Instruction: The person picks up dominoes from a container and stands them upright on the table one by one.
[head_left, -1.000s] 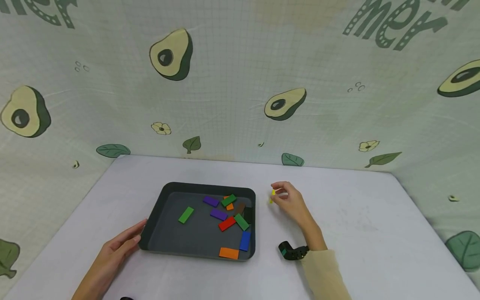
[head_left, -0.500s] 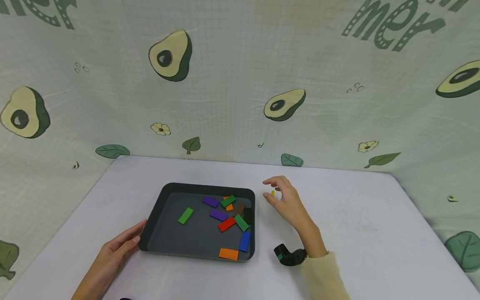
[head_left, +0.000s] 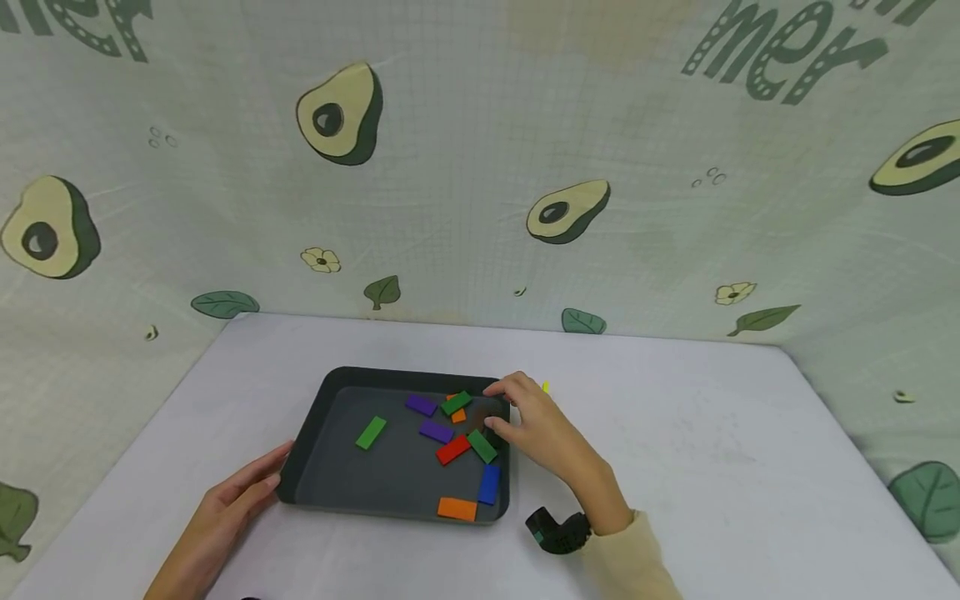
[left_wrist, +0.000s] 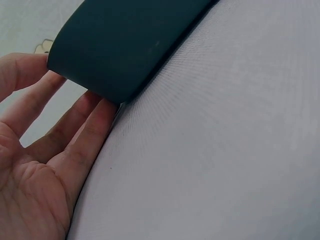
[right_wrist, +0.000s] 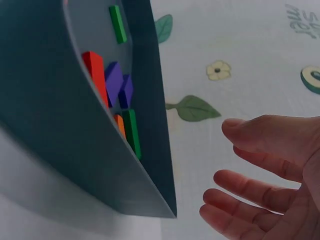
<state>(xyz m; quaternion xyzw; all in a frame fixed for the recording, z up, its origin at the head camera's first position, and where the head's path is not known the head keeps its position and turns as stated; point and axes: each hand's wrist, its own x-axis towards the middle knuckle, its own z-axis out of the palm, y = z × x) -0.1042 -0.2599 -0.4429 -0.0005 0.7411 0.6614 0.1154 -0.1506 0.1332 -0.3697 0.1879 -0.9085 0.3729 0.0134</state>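
Note:
A dark grey tray [head_left: 330,492] lies on the white table with several coloured blocks inside. My left hand [head_left: 225,508] rests against its left wall, fingers fairly straight; the left wrist view has the fingertips touching the outside of the tray [left_wrist: 115,50]. Over the tray's right rim reaches my right hand [head_left: 543,425], thumb and fingers spread with nothing between them. Beneath it lie a brown block, mostly hidden, and a dark green block [head_left: 482,447]. A small yellow block [head_left: 546,387] stands on the table behind the right hand, partly covered by it.
Inside the tray are also a light green block [head_left: 371,432], a red block [head_left: 453,450], a blue block [head_left: 489,484], an orange block [head_left: 457,508] and purple blocks [head_left: 437,431]. A cloth with avocado prints hangs behind the table [head_left: 712,467].
My right hand has let go of the yellow block, leaving it on the table, and moved left over the tray's right rim. The left hand has stayed at the tray.

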